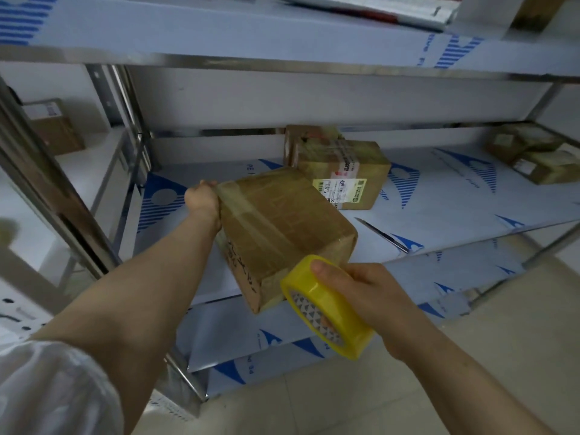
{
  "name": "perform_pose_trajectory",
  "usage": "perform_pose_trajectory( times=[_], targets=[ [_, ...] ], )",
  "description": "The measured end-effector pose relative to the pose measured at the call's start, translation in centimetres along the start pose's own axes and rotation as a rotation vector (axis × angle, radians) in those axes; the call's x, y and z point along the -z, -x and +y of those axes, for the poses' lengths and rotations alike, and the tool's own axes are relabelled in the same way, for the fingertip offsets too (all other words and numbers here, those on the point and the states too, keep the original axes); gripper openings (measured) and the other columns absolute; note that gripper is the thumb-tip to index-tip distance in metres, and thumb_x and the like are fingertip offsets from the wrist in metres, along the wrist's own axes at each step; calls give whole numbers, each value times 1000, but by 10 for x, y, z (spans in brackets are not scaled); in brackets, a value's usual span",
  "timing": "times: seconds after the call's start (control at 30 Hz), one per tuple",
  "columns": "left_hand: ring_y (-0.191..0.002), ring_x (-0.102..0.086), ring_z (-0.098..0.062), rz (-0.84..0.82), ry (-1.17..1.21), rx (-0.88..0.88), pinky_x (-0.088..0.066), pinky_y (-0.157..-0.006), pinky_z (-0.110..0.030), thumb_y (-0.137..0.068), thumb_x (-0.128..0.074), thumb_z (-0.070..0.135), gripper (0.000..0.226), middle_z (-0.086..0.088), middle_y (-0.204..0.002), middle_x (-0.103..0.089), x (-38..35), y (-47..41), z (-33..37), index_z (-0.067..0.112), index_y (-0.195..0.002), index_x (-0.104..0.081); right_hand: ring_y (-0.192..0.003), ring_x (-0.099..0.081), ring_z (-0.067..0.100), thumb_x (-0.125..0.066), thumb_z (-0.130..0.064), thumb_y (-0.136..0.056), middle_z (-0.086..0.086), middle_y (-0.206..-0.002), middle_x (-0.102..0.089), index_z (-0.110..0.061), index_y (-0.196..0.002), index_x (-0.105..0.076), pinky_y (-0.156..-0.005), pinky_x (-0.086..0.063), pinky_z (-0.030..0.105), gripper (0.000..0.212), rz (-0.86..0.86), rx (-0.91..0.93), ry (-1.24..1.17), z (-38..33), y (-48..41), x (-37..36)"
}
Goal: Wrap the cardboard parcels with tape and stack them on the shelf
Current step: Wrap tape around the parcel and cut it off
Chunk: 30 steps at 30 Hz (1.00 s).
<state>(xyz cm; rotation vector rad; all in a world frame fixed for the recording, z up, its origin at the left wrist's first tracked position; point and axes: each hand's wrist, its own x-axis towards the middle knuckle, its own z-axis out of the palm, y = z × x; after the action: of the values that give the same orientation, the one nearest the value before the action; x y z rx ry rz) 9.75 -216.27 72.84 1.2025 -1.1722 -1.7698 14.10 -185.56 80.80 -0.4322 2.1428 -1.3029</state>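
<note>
A brown cardboard parcel [282,227], banded with clear tape, is tilted over the front edge of the middle shelf [455,202]. My left hand [202,199] grips its far left corner. My right hand [361,290] holds a yellow roll of tape [326,309] just below the parcel's near right corner, thumb on top of the roll. Whether a strip of tape still joins roll and parcel is unclear.
Behind the held parcel, taped parcels [342,171] with labels sit on the shelf, and two more [533,155] lie at its far right. A thin knife or pen [381,233] lies on the shelf right of the parcel. Metal uprights [125,120] stand at left. Another shelf hangs above.
</note>
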Motion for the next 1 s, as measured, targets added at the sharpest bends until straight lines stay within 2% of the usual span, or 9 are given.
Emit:
perform_pose_trajectory(
  times=[0.07,0.13,0.23,0.37,0.53,0.63,0.8,0.9,1.0],
  targets=[
    [-72,-57,-22,15,28,17,-49,-66,-30,-97,-41,12,26,-2,-75,-59,1,-2,1,2,-84,-62,-53,-67,8,-67,-57,-67,3,-64,-71,6,-96,-66,-41,-47,18,69,-6,-38,-92,8,-2,-3],
    [-75,-59,-25,35,42,14,-53,-69,-34,-96,-43,11,32,-3,-73,-60,1,-2,0,11,-67,-58,-44,-63,2,-68,-45,-78,-5,-51,-66,8,-91,-64,-37,-42,11,55,-7,-55,-131,16,-4,-7],
    [-73,-59,-22,44,32,8,-52,-71,-33,-97,-43,13,35,-1,-74,-62,1,-3,-2,15,-66,-59,-43,-62,2,-67,-40,-82,-5,-48,-63,8,-84,-63,-37,-41,11,49,-16,-57,-166,26,-7,-12],
    [-70,-58,-19,49,41,-4,-52,-72,-32,-98,-42,13,36,0,-73,-61,0,-6,-4,15,-65,-57,-40,-58,1,-64,-37,-86,-5,-45,-60,-10,-65,-60,-38,-40,10,34,-29,-38,-194,33,-8,-17],
    [-81,-59,-24,54,20,-4,-53,-79,-35,-96,-42,12,36,-2,-77,-61,0,-7,-4,16,-65,-59,-36,-53,-1,-64,-34,-87,-8,-39,-53,-13,-56,-50,-38,-38,9,40,1,-6,-181,40,-9,-21],
    [-82,-59,-23,44,10,-3,-52,-77,-34,-97,-42,13,33,0,-77,-61,0,-6,-4,14,-72,-62,-37,-54,-1,-64,-34,-86,-7,-40,-55,-13,-56,-53,-38,-38,10,38,-1,-16,-188,44,-10,-24],
    [-83,-56,-22,12,-36,-13,-50,-75,-34,-98,-40,14,32,-4,-85,-61,1,-5,-3,-2,-113,-64,-38,-55,-1,-64,-31,-87,-6,-41,-56,-15,-52,-54,-39,-40,10,39,2,2,-201,55,-13,-29],
    [-68,-54,-17,7,-100,-24,-46,-65,-29,-100,-37,15,35,-13,-108,-66,2,-1,2,-4,-120,-59,-36,-51,0,-63,-27,-88,-8,-38,-46,-17,-49,-46,-38,-36,10,44,9,31,-197,62,-15,-35],
    [-98,-61,-25,-15,-370,-62,-46,-76,-31,-100,-37,13,38,-17,-135,-53,2,-2,16,0,-134,-47,-33,-48,-1,-63,-28,-89,-8,-35,-41,-23,-37,-41,-38,-34,10,57,32,30,-194,66,-21,-40]
  ],
)
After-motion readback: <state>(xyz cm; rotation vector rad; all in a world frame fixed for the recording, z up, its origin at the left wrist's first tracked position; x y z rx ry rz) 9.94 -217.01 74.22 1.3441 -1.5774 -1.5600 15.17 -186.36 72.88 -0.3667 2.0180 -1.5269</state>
